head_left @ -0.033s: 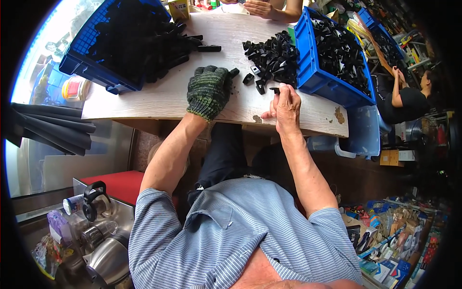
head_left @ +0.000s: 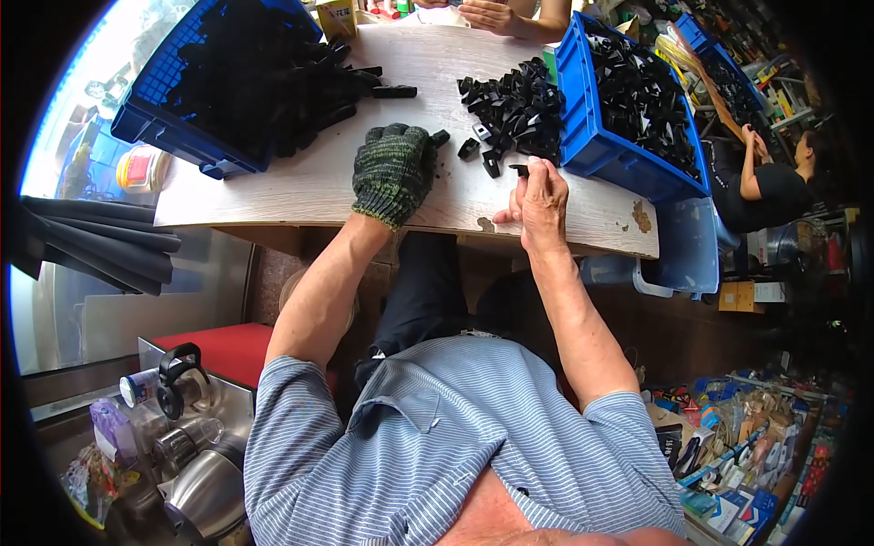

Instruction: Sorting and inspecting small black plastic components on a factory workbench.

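Note:
My left hand, in a dark green and black knitted glove, is closed on the table around a black piece. Only the end of that piece shows, past the right side of the glove. Bare and held just over the table's near edge, my right hand pinches a small black plastic part between thumb and fingertips. Beyond it lies a heap of similar small black parts, with a few loose ones between my hands. Long black pieces spill out at the left.
A blue crate lies tipped at the left of the white worn table. Another blue crate, full of small black parts, stands at the right. A co-worker's hands are across the table. A lidded jar sits at far left.

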Demonstrator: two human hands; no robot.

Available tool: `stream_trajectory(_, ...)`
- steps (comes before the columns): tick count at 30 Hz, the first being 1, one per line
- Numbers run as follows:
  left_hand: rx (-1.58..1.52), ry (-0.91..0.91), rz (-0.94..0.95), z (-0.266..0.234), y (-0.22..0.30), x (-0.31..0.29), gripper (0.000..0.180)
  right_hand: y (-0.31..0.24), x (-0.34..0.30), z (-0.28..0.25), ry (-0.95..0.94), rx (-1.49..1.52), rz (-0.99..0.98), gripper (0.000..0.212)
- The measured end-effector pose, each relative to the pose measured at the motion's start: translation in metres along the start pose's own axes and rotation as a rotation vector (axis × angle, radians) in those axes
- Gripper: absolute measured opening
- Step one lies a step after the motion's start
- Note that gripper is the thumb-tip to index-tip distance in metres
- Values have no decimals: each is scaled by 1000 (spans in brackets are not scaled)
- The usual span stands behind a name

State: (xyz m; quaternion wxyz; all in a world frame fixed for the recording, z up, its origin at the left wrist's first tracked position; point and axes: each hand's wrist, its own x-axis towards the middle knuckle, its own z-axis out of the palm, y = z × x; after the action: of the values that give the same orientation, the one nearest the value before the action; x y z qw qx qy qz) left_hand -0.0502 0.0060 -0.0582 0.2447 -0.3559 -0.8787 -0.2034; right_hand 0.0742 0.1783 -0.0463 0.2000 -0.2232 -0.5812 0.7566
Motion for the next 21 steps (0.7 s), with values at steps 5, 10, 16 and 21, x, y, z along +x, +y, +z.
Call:
stream_trajectory(5,-440,-107,-170,-7,31,-8,14,3,0,-1,33,53,-17,32)
stream_trajectory(10,-968,-100,-228,5,74,-25,20,6,1,-2,88,70,-25,31)
stream_trajectory(16,-809,-73,-52,31,74,-29,29,13,2,-7,108,53,-68,30)
stream_trajectory(21,-554,40,-26,32,106,-30,32,29,12,-18,155,-191,-314,28)
